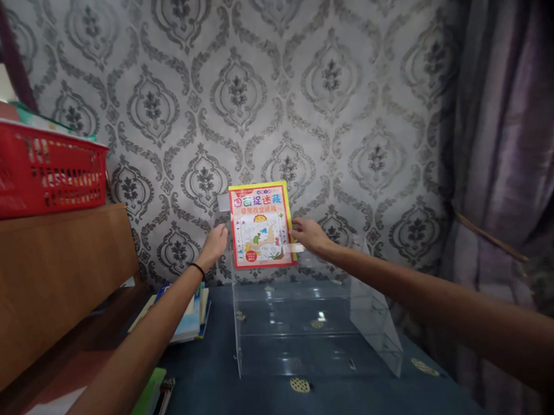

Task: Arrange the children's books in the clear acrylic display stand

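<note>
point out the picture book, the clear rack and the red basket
Picture book [261, 232]: head view, middle of its front cover
Clear rack [304, 319]: head view, a see-through shelf near its middle
Red basket [56, 197]: head view, side wall below the slots

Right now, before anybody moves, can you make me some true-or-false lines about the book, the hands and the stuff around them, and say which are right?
1. The right hand is at the right edge of the book. True.
2. The basket is blue. False: the basket is red.
3. The clear rack stands on the table. True.
4. The black band is on the right wrist. False: the black band is on the left wrist.
5. The curtain hangs on the left side of the picture. False: the curtain is on the right side.
6. The wallpaper has a pattern. True.
</note>
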Action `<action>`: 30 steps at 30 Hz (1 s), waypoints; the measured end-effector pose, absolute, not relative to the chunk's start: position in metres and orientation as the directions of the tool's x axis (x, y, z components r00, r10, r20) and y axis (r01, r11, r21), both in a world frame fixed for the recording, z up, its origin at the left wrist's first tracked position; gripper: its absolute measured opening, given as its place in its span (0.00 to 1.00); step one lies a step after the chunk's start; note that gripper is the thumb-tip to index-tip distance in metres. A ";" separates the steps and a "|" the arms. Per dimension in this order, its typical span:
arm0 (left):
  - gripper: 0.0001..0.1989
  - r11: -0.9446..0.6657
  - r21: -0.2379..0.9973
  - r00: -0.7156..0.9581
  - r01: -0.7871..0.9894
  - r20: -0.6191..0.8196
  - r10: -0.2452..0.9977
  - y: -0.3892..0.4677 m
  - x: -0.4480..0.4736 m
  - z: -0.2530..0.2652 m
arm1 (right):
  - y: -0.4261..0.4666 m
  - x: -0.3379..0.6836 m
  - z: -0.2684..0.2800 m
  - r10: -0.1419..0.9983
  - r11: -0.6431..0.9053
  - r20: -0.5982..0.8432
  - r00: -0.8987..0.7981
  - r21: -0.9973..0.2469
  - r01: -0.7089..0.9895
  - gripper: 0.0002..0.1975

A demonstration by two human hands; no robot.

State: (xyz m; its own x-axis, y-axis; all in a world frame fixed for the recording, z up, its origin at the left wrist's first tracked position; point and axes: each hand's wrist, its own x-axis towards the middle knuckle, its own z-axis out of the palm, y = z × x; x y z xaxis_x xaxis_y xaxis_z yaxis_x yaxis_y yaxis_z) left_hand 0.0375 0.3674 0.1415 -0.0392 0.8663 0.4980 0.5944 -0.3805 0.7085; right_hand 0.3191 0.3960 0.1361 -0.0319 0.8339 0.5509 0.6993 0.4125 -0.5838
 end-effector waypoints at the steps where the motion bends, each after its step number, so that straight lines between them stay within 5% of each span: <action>1: 0.15 -0.388 0.690 -0.036 0.611 0.513 0.858 0.366 0.039 0.140 | 0.395 0.319 0.136 0.831 0.418 0.556 -0.035 -0.581 0.698 0.19; 9: 0.15 -0.357 0.605 0.033 0.712 0.479 0.877 0.355 0.057 0.131 | 0.396 0.317 0.132 0.825 0.424 0.563 -0.036 -0.577 0.698 0.16; 30: 0.15 -0.329 0.612 0.007 0.719 0.468 0.884 0.362 0.066 0.150 | 0.392 0.316 0.134 0.826 0.412 0.562 -0.045 -0.549 0.727 0.18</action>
